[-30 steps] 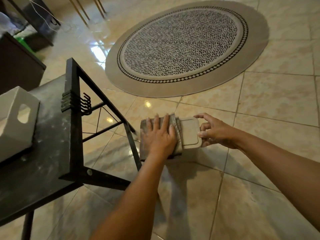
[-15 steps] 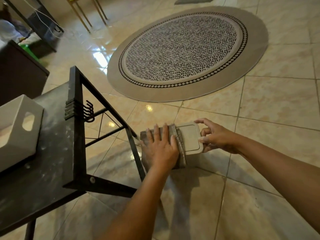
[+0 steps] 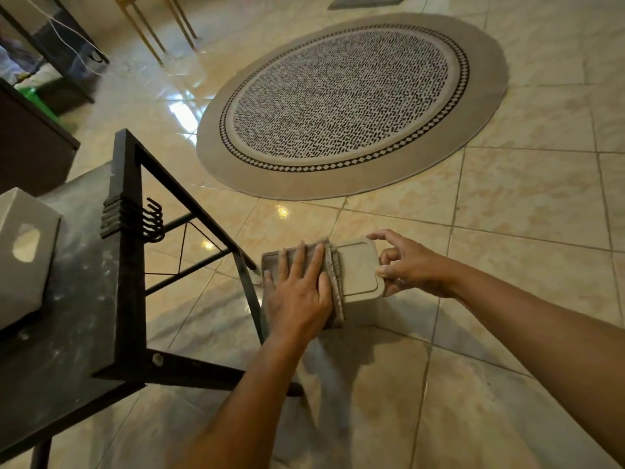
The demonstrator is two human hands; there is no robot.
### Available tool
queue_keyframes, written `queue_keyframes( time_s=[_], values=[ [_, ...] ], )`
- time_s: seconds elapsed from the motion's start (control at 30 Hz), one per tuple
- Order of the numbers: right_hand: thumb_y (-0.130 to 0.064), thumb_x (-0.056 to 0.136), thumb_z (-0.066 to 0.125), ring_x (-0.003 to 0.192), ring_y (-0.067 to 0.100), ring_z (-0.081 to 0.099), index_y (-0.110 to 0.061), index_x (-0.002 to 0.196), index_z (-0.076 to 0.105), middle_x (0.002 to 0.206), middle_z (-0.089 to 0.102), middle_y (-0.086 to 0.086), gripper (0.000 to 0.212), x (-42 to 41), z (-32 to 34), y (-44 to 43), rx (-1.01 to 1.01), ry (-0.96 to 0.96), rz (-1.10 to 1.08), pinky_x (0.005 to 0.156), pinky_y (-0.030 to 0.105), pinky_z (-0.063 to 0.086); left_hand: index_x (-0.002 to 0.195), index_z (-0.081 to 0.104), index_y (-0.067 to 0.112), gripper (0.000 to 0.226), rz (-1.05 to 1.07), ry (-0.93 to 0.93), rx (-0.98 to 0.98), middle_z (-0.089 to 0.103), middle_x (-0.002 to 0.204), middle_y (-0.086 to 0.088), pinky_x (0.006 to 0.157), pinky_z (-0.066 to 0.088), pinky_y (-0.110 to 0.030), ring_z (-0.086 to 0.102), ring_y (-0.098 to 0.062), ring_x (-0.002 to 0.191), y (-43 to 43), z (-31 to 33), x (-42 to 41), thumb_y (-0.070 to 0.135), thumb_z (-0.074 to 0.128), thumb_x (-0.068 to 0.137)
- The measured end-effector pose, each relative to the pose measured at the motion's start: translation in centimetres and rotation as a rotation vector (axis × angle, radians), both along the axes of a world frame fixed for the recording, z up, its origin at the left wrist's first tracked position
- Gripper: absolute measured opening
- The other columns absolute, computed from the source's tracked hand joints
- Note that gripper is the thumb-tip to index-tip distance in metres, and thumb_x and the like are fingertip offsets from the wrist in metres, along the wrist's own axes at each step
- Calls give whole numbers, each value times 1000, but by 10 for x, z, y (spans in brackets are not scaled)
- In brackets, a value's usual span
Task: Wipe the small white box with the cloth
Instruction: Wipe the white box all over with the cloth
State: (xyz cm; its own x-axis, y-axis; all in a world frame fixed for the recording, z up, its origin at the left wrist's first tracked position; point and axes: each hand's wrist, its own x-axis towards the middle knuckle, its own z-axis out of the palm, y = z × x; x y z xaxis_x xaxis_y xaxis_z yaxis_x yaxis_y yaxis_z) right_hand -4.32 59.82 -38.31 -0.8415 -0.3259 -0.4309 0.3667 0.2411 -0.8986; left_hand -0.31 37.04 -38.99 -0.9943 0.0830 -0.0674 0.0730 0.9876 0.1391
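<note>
A small white box with rounded corners is held in the air above the tiled floor, its flat face turned up toward me. My right hand grips its right edge with thumb and fingertips. A folded grey cloth covers the box's left part. My left hand lies flat on the cloth with fingers together, pressing it onto the box. The box's left side is hidden under cloth and hand.
A dark metal-framed table stands at the left, with black hooks on its frame and a larger white box with a handle hole on top. A round patterned rug lies ahead on the beige tiles.
The view has tilted slightly, so box and hands sit a little lower in frame. My left hand and the cloth stay on the box's left part; the right hand keeps its grip.
</note>
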Motion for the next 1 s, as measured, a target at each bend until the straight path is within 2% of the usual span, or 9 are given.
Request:
queue_keyframes(
  time_s=[0.17, 0.33, 0.4, 0.47, 0.5, 0.63, 0.77, 0.9, 1.0],
  values=[
    [13, 91, 53, 79, 31, 65, -24, 146, 36, 92, 56, 22, 68, 4, 3, 1, -9, -3, 15, 77, 51, 61, 152, -16, 47, 58, -248, -44, -21, -17, 165, 6, 121, -7, -57, -24, -23, 149, 42, -1, -7, 55, 11, 102],
    [11, 92, 56, 70, 23, 63, -23, 147, 37, 80, 53, 11, 67, 2, 3, 2, -21, -7, 6, 75, 47, 63, 154, -12, 45, 58, 7, -96, 17, -16, 165, 4, 120, -8, -59, -22, -27, 149, 39, 2, -24, 55, 11, 102],
    [12, 91, 55, 76, 30, 64, -23, 146, 37, 86, 55, 18, 68, 2, 3, 5, -19, -16, 16, 77, 50, 62, 155, -10, 44, 58, -102, -55, 19, -18, 165, 6, 120, -10, -58, -24, -26, 149, 45, 0, -5, 54, 10, 101],
    [15, 89, 52, 87, 41, 66, -23, 146, 37, 102, 56, 32, 70, 2, 3, 5, -13, -20, 30, 80, 54, 61, 156, -5, 43, 59, -243, -12, -8, -12, 166, 7, 120, -8, -59, -20, -23, 151, 51, -3, 9, 54, 6, 100],
    [16, 89, 52, 88, 41, 67, -22, 146, 36, 103, 57, 32, 70, 1, 3, 4, -12, -18, 31, 81, 56, 60, 156, -2, 44, 58, -248, 1, -5, -9, 166, 7, 120, -7, -59, -17, -21, 152, 52, -4, 5, 54, 6, 99],
    [14, 90, 55, 64, 21, 62, -21, 146, 36, 81, 53, 11, 69, 1, 1, 2, -19, -8, 7, 81, 57, 59, 156, 3, 45, 54, -92, -26, 9, -7, 166, 7, 120, -11, -54, -17, -21, 151, 44, -2, -8, 52, 13, 103],
    [12, 90, 55, 79, 29, 69, -23, 147, 34, 92, 58, 17, 70, 4, 3, 4, -15, -10, 30, 75, 50, 62, 155, -6, 47, 56, -302, -28, -20, -12, 166, 8, 121, -7, -56, -22, -19, 150, 41, -4, 3, 54, 10, 102],
    [12, 91, 56, 62, 16, 65, -23, 146, 37, 81, 53, 10, 67, 0, 2, 0, -35, -9, 5, 74, 48, 62, 156, -1, 45, 55, -132, -47, 8, -7, 167, 5, 121, -4, -58, -15, -24, 152, 33, 2, -24, 53, 14, 103],
    [14, 89, 55, 82, 30, 70, -24, 144, 37, 97, 62, 17, 69, 4, 3, 3, -39, -23, 25, 79, 52, 61, 156, -2, 45, 57, -351, -51, 14, -11, 166, 9, 121, -5, -57, -19, -20, 151, 36, 3, -7, 56, 11, 101]
  ],
)
